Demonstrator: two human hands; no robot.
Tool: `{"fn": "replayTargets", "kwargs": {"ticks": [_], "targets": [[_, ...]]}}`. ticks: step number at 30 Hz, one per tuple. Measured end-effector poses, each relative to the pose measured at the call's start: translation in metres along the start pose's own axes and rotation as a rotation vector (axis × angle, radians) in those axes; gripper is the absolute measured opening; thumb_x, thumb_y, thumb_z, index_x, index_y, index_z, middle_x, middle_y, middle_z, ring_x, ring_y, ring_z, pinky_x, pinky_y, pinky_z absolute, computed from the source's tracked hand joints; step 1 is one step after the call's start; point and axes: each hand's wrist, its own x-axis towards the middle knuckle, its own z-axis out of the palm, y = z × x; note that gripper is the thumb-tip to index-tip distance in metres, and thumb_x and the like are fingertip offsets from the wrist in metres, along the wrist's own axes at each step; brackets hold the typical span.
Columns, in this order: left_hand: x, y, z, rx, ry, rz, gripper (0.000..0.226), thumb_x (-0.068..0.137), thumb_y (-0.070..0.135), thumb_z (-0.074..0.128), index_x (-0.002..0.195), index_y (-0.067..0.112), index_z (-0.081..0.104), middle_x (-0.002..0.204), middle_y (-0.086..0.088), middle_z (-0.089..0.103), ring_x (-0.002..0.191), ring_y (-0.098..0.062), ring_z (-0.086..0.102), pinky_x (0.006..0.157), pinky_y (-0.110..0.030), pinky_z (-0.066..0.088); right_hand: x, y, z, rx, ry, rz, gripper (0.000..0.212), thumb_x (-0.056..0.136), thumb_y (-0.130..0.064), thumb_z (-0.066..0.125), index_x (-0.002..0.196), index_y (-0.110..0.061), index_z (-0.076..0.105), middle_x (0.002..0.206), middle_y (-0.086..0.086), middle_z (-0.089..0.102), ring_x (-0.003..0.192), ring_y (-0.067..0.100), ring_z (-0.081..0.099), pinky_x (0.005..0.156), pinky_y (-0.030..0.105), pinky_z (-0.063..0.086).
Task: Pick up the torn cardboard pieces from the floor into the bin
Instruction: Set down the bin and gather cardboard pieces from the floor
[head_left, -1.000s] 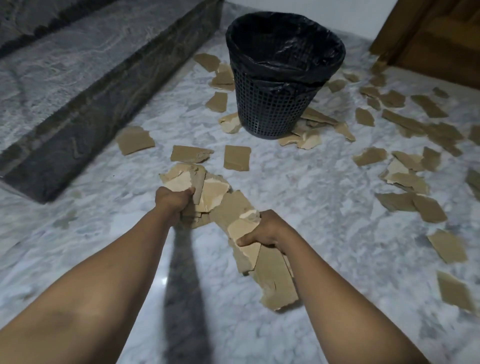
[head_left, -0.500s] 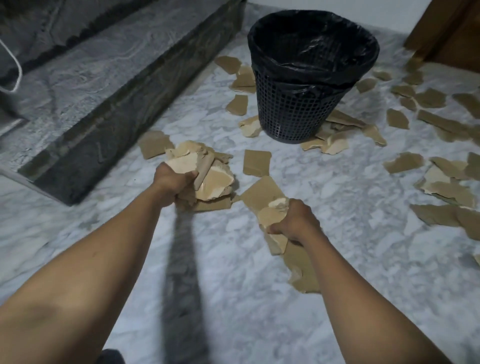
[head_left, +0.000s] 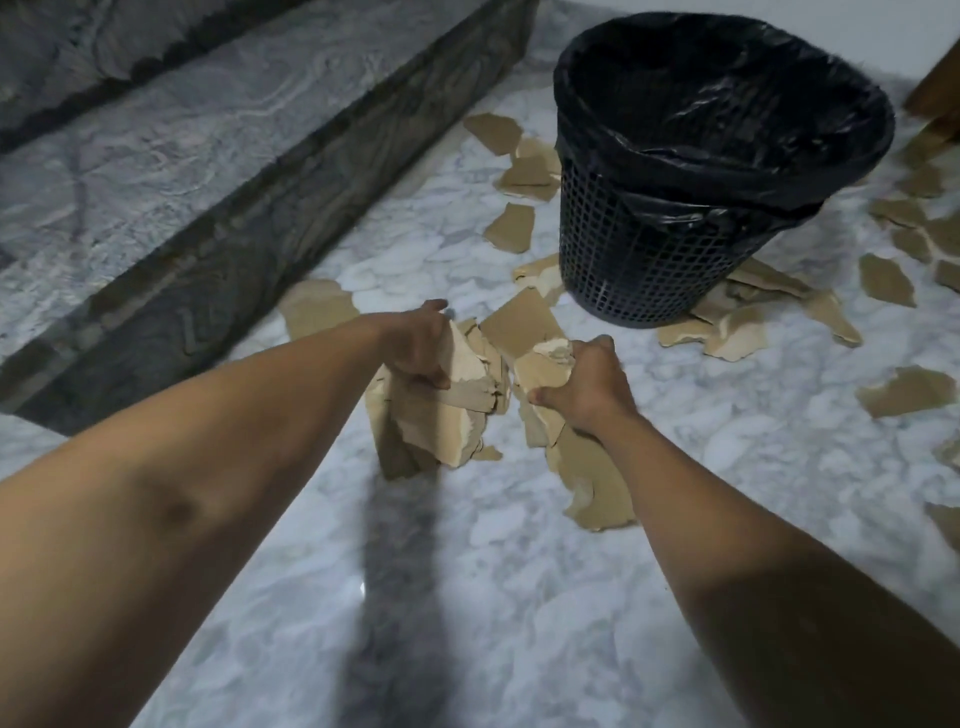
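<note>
My left hand (head_left: 418, 345) grips a thick bunch of torn brown cardboard pieces (head_left: 447, 415) that hangs below it. My right hand (head_left: 584, 384) grips a second bunch of cardboard pieces (head_left: 592, 467), its longest piece trailing down toward me. Both hands are raised above the marble floor, side by side. The black mesh bin (head_left: 675, 244) with a black liner stands just beyond and to the right of my hands, its mouth open. More torn pieces (head_left: 511, 226) lie on the floor around the bin.
A dark stone step (head_left: 291, 208) runs diagonally along the left, with a grey slab above it. Scattered cardboard (head_left: 904, 397) covers the floor right of the bin. A wooden door edge (head_left: 935, 98) shows at the top right.
Both hands have lifted and moved forward toward the bin with their cardboard bunches. The bin now looks nearer, and my hands have come closer together.
</note>
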Motion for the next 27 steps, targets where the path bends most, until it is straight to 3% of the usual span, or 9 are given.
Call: {"fn": "replayTargets", "kwargs": {"ticks": [2,4,7,10,17,19,22,25,27], "targets": [[0.005,0.003,-0.003,0.044,-0.048,-0.025,0.095,0.070,0.046,0.084,0.142,0.010,0.034,0.137,-0.010,0.051,0.110,-0.033,0.059,0.094,-0.043,0.053,0.016,-0.004,0.002,-0.097,-0.054,-0.004,0.095,0.064,-0.025,0.093,0.141,-0.006,0.040,0.136,0.001,0.038,0.118,0.026,0.055,0.091,0.030,0.046],[0.008,0.003,-0.004,0.047,-0.062,-0.035,0.085,0.070,0.045,0.084,0.133,0.008,0.040,0.121,-0.008,0.058,0.099,-0.032,0.064,0.086,-0.043,0.057,0.030,-0.007,0.000,-0.217,-0.126,-0.010,0.103,0.064,-0.033,0.092,0.145,-0.003,0.037,0.155,0.005,0.024,0.129,0.027,0.048,0.105,0.036,0.043],[0.008,0.003,-0.005,0.071,-0.049,-0.008,0.068,0.072,0.044,0.082,0.120,0.006,0.051,0.112,-0.007,0.062,0.094,-0.030,0.066,0.081,-0.041,0.058,0.044,-0.009,-0.004,-0.230,-0.218,0.043,0.107,0.057,-0.040,0.094,0.142,-0.003,0.041,0.143,0.012,0.041,0.125,0.028,0.051,0.105,0.039,0.046],[0.006,0.004,-0.004,0.078,-0.052,0.014,0.050,0.074,0.043,0.081,0.102,0.008,0.060,0.104,-0.008,0.067,0.091,-0.028,0.066,0.078,-0.038,0.058,0.046,-0.007,-0.002,-0.274,-0.208,0.061,0.105,0.057,-0.044,0.093,0.141,-0.008,0.042,0.137,0.012,0.037,0.121,0.030,0.052,0.100,0.037,0.048],[-0.023,-0.045,-0.013,-0.297,0.089,-0.122,0.081,0.074,0.032,0.084,0.136,0.008,0.038,0.125,-0.008,0.056,0.112,-0.030,0.056,0.096,-0.043,0.051,0.040,0.000,0.005,-0.295,-0.130,0.015,0.096,0.064,-0.045,0.090,0.141,-0.012,0.042,0.135,0.011,0.031,0.112,0.031,0.055,0.089,0.036,0.047],[-0.027,-0.074,-0.016,-0.381,0.177,-0.197,0.076,0.077,0.028,0.083,0.136,0.006,0.041,0.124,-0.008,0.054,0.114,-0.030,0.054,0.094,-0.032,0.049,0.040,0.001,0.004,-0.302,-0.123,0.021,0.096,0.064,-0.046,0.089,0.140,-0.011,0.043,0.135,0.012,0.032,0.113,0.031,0.055,0.091,0.036,0.047],[-0.026,-0.111,-0.019,-0.578,0.289,-0.290,0.068,0.081,0.013,0.079,0.135,0.010,0.037,0.117,-0.003,0.039,0.112,-0.021,0.043,0.073,-0.010,0.031,0.041,0.001,0.006,-0.283,-0.108,0.040,0.102,0.063,-0.046,0.090,0.144,-0.009,0.040,0.137,0.013,0.031,0.116,0.032,0.055,0.093,0.039,0.048],[-0.019,-0.131,-0.028,-0.533,0.275,-0.403,0.086,0.077,0.026,0.084,0.141,0.004,0.032,0.130,-0.013,0.044,0.121,-0.029,0.047,0.090,-0.028,0.045,0.044,0.003,0.007,-0.267,-0.112,0.046,0.104,0.062,-0.046,0.090,0.144,-0.009,0.039,0.136,0.012,0.031,0.116,0.032,0.055,0.094,0.039,0.048],[-0.013,-0.137,-0.033,-0.445,0.152,-0.448,0.086,0.077,0.034,0.083,0.139,-0.003,0.036,0.133,-0.019,0.049,0.117,-0.036,0.055,0.089,-0.042,0.052,0.047,0.005,0.007,-0.252,-0.122,0.055,0.105,0.061,-0.046,0.091,0.144,-0.008,0.040,0.134,0.012,0.031,0.116,0.031,0.054,0.095,0.039,0.047]]}}
